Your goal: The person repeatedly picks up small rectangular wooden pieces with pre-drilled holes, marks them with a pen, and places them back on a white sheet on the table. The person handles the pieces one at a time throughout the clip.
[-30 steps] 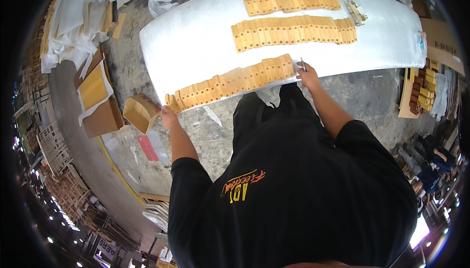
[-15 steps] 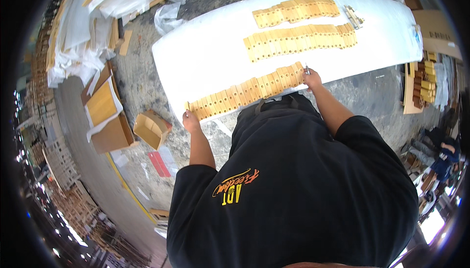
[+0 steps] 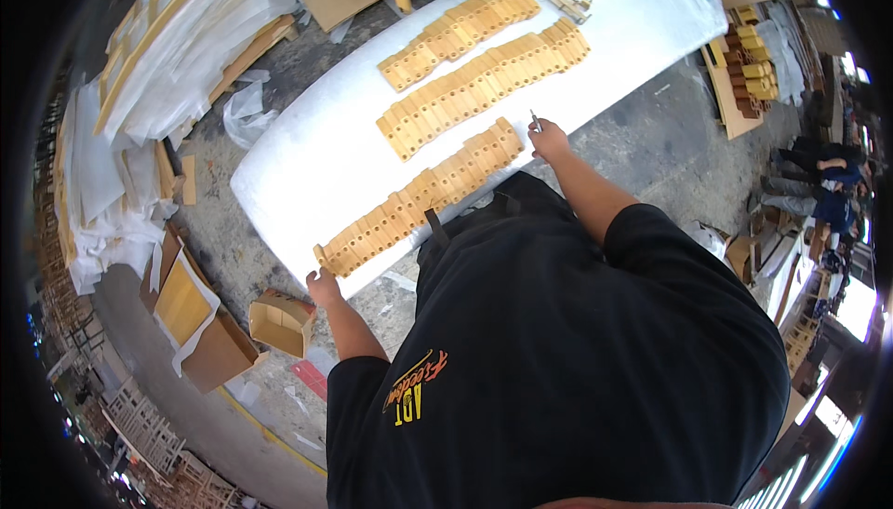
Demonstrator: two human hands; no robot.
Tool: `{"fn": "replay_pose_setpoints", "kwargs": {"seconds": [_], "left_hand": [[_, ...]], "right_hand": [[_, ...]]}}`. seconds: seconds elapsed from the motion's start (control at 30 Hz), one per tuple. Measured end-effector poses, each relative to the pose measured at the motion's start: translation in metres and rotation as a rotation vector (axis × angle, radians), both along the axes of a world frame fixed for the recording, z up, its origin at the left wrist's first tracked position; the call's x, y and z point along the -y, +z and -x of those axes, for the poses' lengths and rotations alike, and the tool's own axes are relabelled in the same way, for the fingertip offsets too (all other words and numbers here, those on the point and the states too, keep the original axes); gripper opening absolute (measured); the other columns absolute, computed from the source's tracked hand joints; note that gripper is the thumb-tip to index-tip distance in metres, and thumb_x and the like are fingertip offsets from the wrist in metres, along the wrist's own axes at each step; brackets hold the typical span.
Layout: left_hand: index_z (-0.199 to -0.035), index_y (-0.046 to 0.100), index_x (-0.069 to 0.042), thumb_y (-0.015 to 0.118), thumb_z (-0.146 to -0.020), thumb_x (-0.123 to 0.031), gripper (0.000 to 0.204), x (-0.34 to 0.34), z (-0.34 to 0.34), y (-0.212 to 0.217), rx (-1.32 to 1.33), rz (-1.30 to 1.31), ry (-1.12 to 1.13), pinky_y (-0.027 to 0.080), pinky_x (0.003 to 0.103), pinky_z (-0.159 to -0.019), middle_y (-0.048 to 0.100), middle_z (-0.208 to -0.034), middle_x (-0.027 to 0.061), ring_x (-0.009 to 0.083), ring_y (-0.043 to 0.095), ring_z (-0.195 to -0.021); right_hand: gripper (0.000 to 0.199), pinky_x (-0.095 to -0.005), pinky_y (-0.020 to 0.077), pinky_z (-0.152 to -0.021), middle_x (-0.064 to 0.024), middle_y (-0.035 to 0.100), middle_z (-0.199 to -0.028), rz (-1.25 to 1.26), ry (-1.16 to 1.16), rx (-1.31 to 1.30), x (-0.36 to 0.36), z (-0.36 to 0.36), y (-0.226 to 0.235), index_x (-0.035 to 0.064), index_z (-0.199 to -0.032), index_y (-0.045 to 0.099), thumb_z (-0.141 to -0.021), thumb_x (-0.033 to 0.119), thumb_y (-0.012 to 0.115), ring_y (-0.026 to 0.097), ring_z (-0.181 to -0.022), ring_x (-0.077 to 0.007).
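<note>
Three rows of small light-wood blocks with drilled holes lie on a white padded table. The nearest row slants from lower left to upper right. By its left end is my left hand, fingers slightly apart, with nothing visible in them; contact with the end block is hard to make out. Just past the row's right end, my right hand is closed around a slim, silver pen-like tool, its tip pointing up and away. Beyond lie the middle row and the far row.
A small metal-and-wood fixture sits near the far row. An open cardboard box stands on the floor at left. Wrapped wooden panels are stacked to the far left. Stacked wood pieces lie to the right, with people farther off.
The whole view has turned, with the table now slanting more. My right hand has come away from the nearest row's right end, still holding the tool. My left hand has loosened from the left end.
</note>
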State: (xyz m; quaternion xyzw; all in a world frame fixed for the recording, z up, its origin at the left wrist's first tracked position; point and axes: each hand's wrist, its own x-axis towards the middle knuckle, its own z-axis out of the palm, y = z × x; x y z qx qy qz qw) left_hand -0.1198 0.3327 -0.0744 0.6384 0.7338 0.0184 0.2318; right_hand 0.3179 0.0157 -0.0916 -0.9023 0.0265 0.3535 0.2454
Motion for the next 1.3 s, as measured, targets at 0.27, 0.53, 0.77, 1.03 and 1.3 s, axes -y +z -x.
{"fn": "replay_pose_setpoints", "kwargs": {"seconds": [0.27, 0.53, 0.77, 1.03, 1.3], "left_hand": [[-0.119, 0.064, 0.008, 0.057, -0.094, -0.011, 0.032, 0.067, -0.084, 0.000, 0.297, -0.272, -0.042, 0.051, 0.042, -0.094, 0.067, -0.112, 0.0239, 0.0362, 0.063, -0.103], [-0.116, 0.067, 0.003, 0.061, -0.098, -0.013, 0.025, 0.203, -0.227, 0.031, 0.448, -0.170, -0.165, 0.054, 0.036, -0.080, 0.067, -0.111, 0.0171, 0.0252, 0.067, -0.089], [-0.136, 0.055, -0.001, 0.055, -0.106, -0.033, 0.043, 0.308, -0.371, 0.063, 1.036, 0.647, 0.016, 0.060, 0.036, -0.077, 0.067, -0.120, 0.0148, 0.0264, 0.069, -0.101], [-0.124, 0.060, 0.000, 0.046, -0.109, -0.036, 0.042, 0.308, -0.457, 0.125, 1.399, 0.916, -0.009, 0.050, 0.029, -0.058, 0.067, -0.090, 0.0087, 0.0176, 0.063, -0.071], [-0.117, 0.062, 0.000, 0.048, -0.109, -0.032, 0.036, 0.302, -0.498, 0.151, 1.293, 0.842, -0.226, 0.048, 0.029, -0.049, 0.067, -0.089, 0.0109, 0.0173, 0.063, -0.066]], "right_hand": [[0.040, -0.0456, 0.0557, -0.088, -0.0218, 0.073, -0.095, -0.029, 0.464, 0.286, -0.010, -0.013, -0.011, 0.0054, -0.104, 0.074, -0.085, 0.040, 0.072, 0.071, -0.091, -0.0392], [0.042, -0.0455, 0.0568, -0.082, -0.0241, 0.072, -0.090, -0.195, 0.577, 0.202, -0.004, -0.052, -0.035, -0.0004, -0.097, 0.073, -0.087, 0.039, 0.068, 0.071, -0.084, -0.0381], [0.038, -0.0361, 0.0501, -0.053, -0.0160, 0.067, -0.068, -0.591, 0.407, -0.382, 0.054, -0.118, 0.050, -0.0011, -0.094, 0.072, -0.090, 0.036, 0.071, 0.062, -0.052, -0.0223], [0.029, -0.0403, 0.0516, -0.072, -0.0192, 0.069, -0.088, -0.771, 0.644, 0.252, 0.111, -0.195, 0.160, 0.0006, -0.099, 0.071, -0.098, 0.029, 0.066, 0.067, -0.081, -0.0353], [0.017, -0.0432, 0.0519, -0.071, -0.0186, 0.069, -0.087, -0.650, 0.705, 0.395, 0.127, -0.208, 0.193, 0.0044, -0.097, 0.072, -0.095, 0.020, 0.066, 0.066, -0.080, -0.0383]]}}
